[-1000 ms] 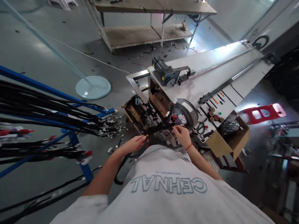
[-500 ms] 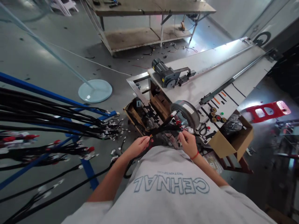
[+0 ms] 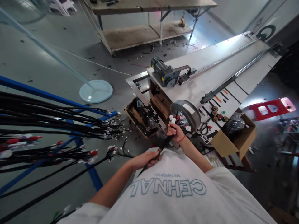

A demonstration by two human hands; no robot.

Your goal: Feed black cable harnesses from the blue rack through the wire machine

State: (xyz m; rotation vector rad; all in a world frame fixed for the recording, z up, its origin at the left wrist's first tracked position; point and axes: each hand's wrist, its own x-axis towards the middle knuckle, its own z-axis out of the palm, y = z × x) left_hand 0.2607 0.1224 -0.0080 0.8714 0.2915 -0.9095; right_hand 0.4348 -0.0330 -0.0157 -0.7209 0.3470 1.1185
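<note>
While the black cable bundle (image 3: 165,143) runs between both sets of fingers, left fingers (image 3: 154,154) closed around it, right fingers (image 3: 172,128) pinching it | finger undersides hidden; whether it joins the blurred red-white connectors (image 3: 178,118) cannot be told | bundle slender, flexible; grey drum (image 3: 195,115) round, white-labelled, at the smooth pale table's (image 3: 210,74) near end

Left bare hand (image 3: 147,160) grips thin black cable bundle (image 3: 165,144), close to white printed shirt (image 3: 168,186). Right bare hand (image 3: 176,132), with thin red string (image 3: 182,138) on wrist, holds same bundle farther up, near grey round drum (image 3: 195,115). Brown open cardboard box (image 3: 248,134) stands beside long white table (image 3: 217,73). Blue metal rack (image 3: 95,178) carries many black cables (image 3: 35,113).
</note>
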